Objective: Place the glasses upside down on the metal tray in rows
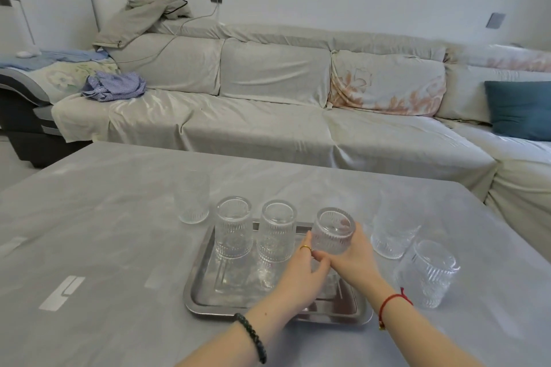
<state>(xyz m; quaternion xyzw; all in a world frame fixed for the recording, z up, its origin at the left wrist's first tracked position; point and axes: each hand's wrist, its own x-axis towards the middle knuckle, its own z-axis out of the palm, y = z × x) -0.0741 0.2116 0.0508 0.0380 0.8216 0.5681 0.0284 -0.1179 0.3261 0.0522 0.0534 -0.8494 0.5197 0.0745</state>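
Observation:
A metal tray (199,292) lies on the grey table. Two ribbed glasses stand upside down along its far edge: one at the left (233,226), one in the middle (277,231). A third ribbed glass (333,231) is upside down and tilted at the far right of the tray; my left hand (301,274) and my right hand (354,259) both grip it from below. Off the tray, one upright glass (192,197) stands at the left, and two more glasses (393,229) (426,272) stand at the right.
The table (89,232) has a grey cloth with pale marks. Behind it runs a long covered sofa (268,116) with clothes, a cable and a teal cushion (520,109). The near half of the tray holds only reflections.

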